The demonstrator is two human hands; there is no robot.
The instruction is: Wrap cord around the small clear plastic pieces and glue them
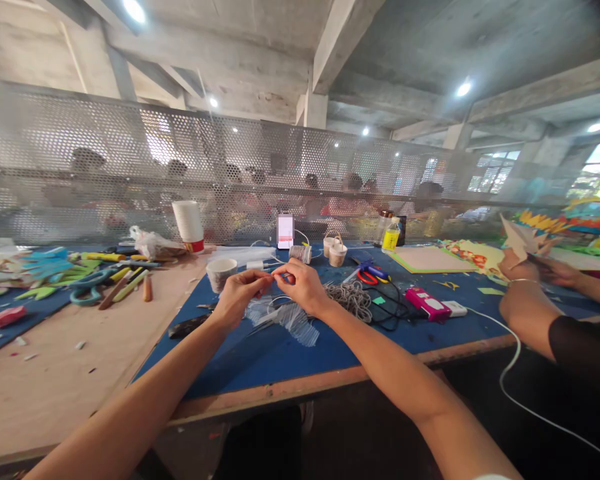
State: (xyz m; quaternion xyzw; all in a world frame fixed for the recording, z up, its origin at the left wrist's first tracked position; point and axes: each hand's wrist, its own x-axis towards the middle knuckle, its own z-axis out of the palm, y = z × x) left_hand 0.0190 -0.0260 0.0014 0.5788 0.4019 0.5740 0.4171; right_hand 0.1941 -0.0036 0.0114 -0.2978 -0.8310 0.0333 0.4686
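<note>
Our left hand (244, 293) and right hand (303, 287) bring their fingertips close together above the smooth blue mat (230, 368); each thumb and forefinger draw inward, though we cannot tell whether they pinch anything. At five o'clock, just below the hands, we see a loose bundle of translucent plastic strips (306, 331) lying on the mat. Between three and four o'clock lies a tangled heap of grey, rope-like cord (353, 301), with a glossy magenta box (427, 304) farther out. A pale, round paper cup (223, 276) stands at nine o'clock, near the left hand. At one o'clock lies a pale cylinder (300, 253); at twelve, we find an upright rectangular phone (285, 231). Beyond runs a grey screen pierced with small holes (260, 153).
</note>
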